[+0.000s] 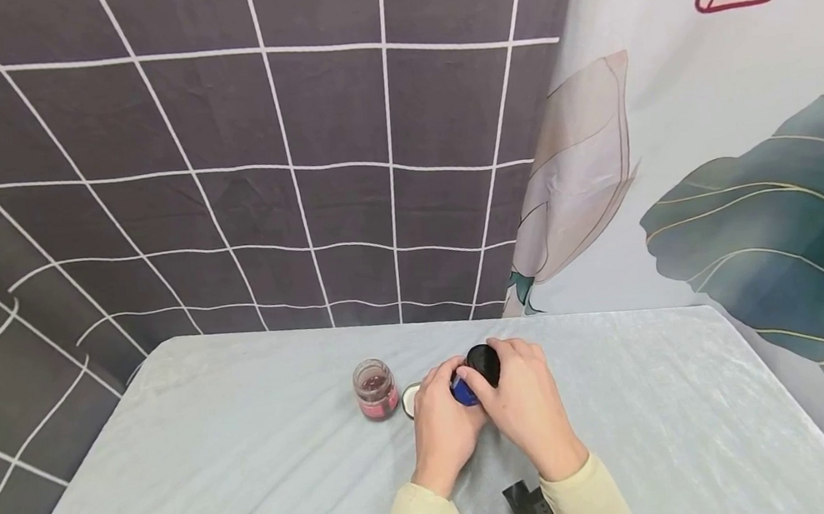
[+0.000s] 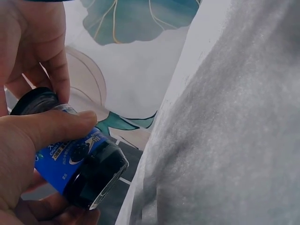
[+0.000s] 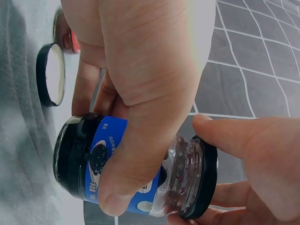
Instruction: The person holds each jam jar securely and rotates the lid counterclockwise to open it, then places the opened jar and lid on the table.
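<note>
My left hand [image 1: 446, 433] grips a glass jar [image 3: 96, 159] with a blue label and dark contents round its body, thumb across the label. The jar is held tilted in front of me, its dark base turned away from the lid. At its mouth is a black lid [image 3: 208, 178], over the threaded neck. My right hand [image 1: 528, 400] holds this lid, thumb on one side and fingers on the other. Just left of the hands stands a lidless glass jar [image 1: 375, 395] with a pink-red label. Beside it lies a loose lid [image 1: 409, 400], pale inside up, partly hidden by my left hand.
A pale grey-blue cloth [image 1: 250, 441] covers the table. Behind it hangs a dark backdrop [image 1: 341, 231] with white grid lines, and a white leaf-print curtain [image 1: 602, 270] at the right. Black wrist mounts [image 1: 528, 502] show by the cream sleeves [image 1: 589, 506].
</note>
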Tool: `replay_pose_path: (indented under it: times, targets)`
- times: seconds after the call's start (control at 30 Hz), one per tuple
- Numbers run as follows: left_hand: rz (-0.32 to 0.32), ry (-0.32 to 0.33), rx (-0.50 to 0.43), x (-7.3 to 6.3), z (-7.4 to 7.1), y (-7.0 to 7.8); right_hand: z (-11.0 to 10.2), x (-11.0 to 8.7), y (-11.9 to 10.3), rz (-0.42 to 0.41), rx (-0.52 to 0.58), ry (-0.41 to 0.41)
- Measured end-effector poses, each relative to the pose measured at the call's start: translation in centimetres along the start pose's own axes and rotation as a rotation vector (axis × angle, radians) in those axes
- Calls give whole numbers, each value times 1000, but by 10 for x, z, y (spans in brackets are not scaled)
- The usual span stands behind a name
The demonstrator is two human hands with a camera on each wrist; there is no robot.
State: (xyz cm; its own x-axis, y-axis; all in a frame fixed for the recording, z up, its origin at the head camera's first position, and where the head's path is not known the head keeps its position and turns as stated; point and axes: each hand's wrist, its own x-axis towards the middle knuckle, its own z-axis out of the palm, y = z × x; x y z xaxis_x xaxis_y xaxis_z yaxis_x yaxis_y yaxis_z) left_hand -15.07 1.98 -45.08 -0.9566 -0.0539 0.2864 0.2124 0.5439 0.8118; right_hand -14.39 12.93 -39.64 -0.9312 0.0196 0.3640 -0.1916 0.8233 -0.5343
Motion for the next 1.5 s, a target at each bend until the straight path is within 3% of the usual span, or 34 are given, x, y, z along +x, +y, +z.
replay_pose_path:
  times: [1.5]
  targets:
    - [-9, -18, 8, 3, -4, 0, -1, 1, 3, -86, -27, 12]
